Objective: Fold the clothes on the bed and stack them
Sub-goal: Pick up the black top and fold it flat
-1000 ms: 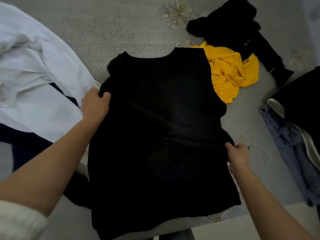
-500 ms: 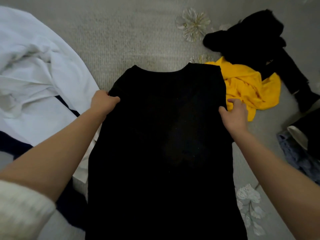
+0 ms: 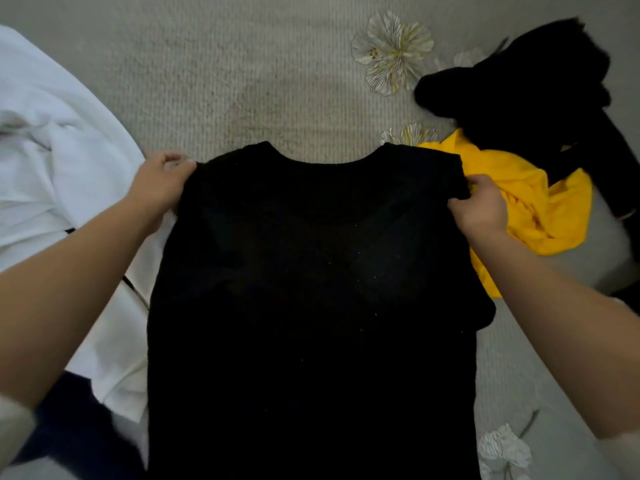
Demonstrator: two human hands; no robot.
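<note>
Squarely in the middle of the beige ribbed bed cover the black knitted top is spread out, its neckline pointing away from the person. The left hand pinches the top's left shoulder corner, its grip narrow with thumb and fingers closed on the fabric. The right hand holds the right shoulder corner in a similar closed grip. A crumpled white garment lies just beside the top on the left, with a dark navy cloth nearer the person. A bunched yellow garment lies against the right shoulder, and a crumpled black garment lies beyond it.
</note>
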